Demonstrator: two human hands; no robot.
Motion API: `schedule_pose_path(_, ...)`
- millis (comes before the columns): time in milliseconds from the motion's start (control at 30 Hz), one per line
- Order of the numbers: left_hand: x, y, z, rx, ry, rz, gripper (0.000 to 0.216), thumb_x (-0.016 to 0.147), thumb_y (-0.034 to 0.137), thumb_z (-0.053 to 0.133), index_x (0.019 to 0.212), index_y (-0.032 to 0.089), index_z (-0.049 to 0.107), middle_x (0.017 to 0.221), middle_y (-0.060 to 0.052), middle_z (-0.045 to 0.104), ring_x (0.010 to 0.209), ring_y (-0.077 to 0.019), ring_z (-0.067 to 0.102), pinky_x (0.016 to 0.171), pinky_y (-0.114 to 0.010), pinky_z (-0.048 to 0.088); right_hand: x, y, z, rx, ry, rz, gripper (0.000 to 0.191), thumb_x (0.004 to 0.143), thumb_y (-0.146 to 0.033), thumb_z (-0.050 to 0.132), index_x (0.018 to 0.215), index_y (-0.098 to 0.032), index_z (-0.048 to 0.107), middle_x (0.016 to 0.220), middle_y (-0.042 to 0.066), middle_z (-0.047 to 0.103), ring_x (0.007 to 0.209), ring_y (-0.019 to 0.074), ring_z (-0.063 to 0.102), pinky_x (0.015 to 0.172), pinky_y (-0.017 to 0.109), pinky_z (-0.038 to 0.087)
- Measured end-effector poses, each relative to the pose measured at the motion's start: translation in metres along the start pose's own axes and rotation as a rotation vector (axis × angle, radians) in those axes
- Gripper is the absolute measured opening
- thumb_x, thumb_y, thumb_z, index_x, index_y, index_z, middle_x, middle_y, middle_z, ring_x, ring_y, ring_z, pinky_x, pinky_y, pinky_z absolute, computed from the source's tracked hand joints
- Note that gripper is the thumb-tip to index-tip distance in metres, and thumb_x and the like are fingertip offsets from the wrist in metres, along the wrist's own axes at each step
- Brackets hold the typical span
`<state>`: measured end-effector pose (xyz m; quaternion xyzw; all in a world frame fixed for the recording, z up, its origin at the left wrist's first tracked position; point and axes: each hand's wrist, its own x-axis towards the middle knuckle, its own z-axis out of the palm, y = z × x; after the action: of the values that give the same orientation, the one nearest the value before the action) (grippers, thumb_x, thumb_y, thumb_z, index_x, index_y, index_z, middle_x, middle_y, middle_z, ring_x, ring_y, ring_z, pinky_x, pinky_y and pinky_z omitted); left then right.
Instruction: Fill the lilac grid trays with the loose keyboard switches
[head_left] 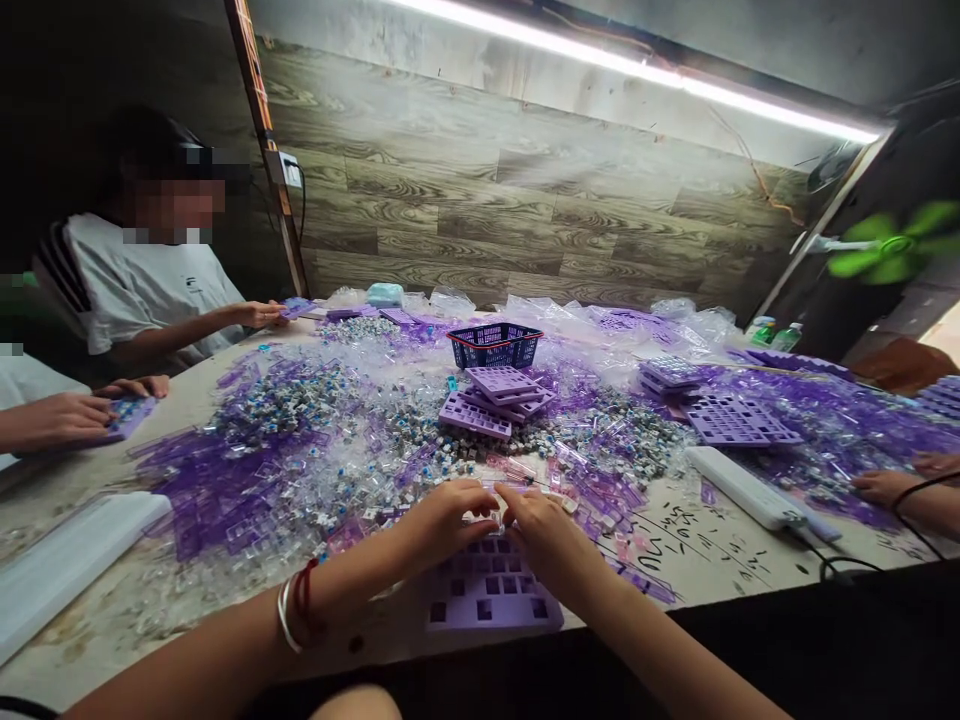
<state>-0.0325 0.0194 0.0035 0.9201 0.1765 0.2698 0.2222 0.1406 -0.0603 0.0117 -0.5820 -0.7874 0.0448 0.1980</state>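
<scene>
Because its far end is hidden, the purple keyboard plate (506, 605) shows only its near rows of square holes. It lies at the near edge of the table (709, 580), its long axis seeming to run away from the body, though the covered end leaves that uncertain. The grip sits above the far part, so most of the exposed plate is on the body's side of the fingertips.

The left hand (448, 520) reaches in from beyond the plate's left edge; the right hand (551, 540) covers part of its right side and is the nearer of the two. The left thumb and fingers are curled with a gap between them, and the right index finger meets them at the tips; whether either pinches a small piece, or touches the plate, I cannot tell.

Just beyond the hands is a stack of purple plates (501, 382), with a dark basket (484, 355) behind it. Key switches (289, 400) and clear purple strips (202, 490) spread to the left; a white bar (739, 485) lies to the right. Co-workers sit on both sides.
</scene>
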Motion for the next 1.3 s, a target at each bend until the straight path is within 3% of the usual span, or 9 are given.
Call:
schedule_pose_path(100, -0.001, -0.003, 0.004, -0.013, 0.018, 0.004, 0.013, 0.087, 0.024, 0.058, 0.094, 0.018, 0.067, 0.087, -0.006, 0.067, 0.083, -0.0199, 0.06, 0.077, -0.031, 0.049, 0.0, 0.006, -0.002, 0.119, 0.008, 0.032, 0.049, 0.076, -0.002, 0.054, 0.123, -0.014, 0.056, 0.093, 0.01, 0.072, 0.092, 0.0257, 0.067, 0.085, 0.039, 0.05)
schedule_pose_path(267, -0.001, -0.001, 0.009, -0.02, 0.063, 0.022, 0.019, 0.088, 0.02, 0.055, 0.103, 0.019, 0.067, 0.098, -0.008, 0.068, 0.094, -0.0218, 0.061, 0.085, -0.035, 0.049, -0.004, 0.01, -0.008, 0.257, 0.166, -0.067, 0.036, 0.074, -0.009, 0.064, 0.109, -0.018, 0.061, 0.116, 0.01, 0.065, 0.109, 0.0245, 0.06, 0.094, 0.038, 0.047)
schedule_pose_path(433, 0.001, 0.006, 0.011, -0.027, 0.065, 0.008, 0.018, 0.087, 0.017, 0.057, 0.101, 0.021, 0.068, 0.096, -0.006, 0.069, 0.093, -0.0206, 0.062, 0.084, -0.033, 0.049, -0.005, 0.005, -0.007, 0.325, 0.193, -0.035, 0.018, 0.079, -0.01, 0.062, 0.095, -0.02, 0.06, 0.091, 0.004, 0.068, 0.084, 0.0179, 0.065, 0.077, 0.031, 0.051)
schedule_pose_path(867, 0.005, 0.008, 0.016, -0.068, 0.116, -0.089, 0.01, 0.08, 0.017, 0.068, 0.09, 0.018, 0.067, 0.088, -0.003, 0.069, 0.085, -0.018, 0.063, 0.08, -0.029, 0.047, -0.011, 0.017, 0.007, 0.293, 0.359, -0.128, 0.021, 0.077, -0.005, 0.061, 0.093, -0.019, 0.063, 0.094, 0.004, 0.071, 0.088, 0.0194, 0.067, 0.08, 0.031, 0.05)
schedule_pose_path(1300, 0.005, 0.007, 0.022, -0.096, 0.042, -0.124, 0.016, 0.079, 0.017, 0.069, 0.094, 0.019, 0.072, 0.091, -0.004, 0.072, 0.088, -0.0199, 0.064, 0.082, -0.03, 0.048, -0.011, 0.022, 0.003, 0.412, 0.291, -0.096, 0.023, 0.069, 0.001, 0.065, 0.078, -0.019, 0.071, 0.08, 0.002, 0.072, 0.076, 0.017, 0.067, 0.074, 0.028, 0.051)
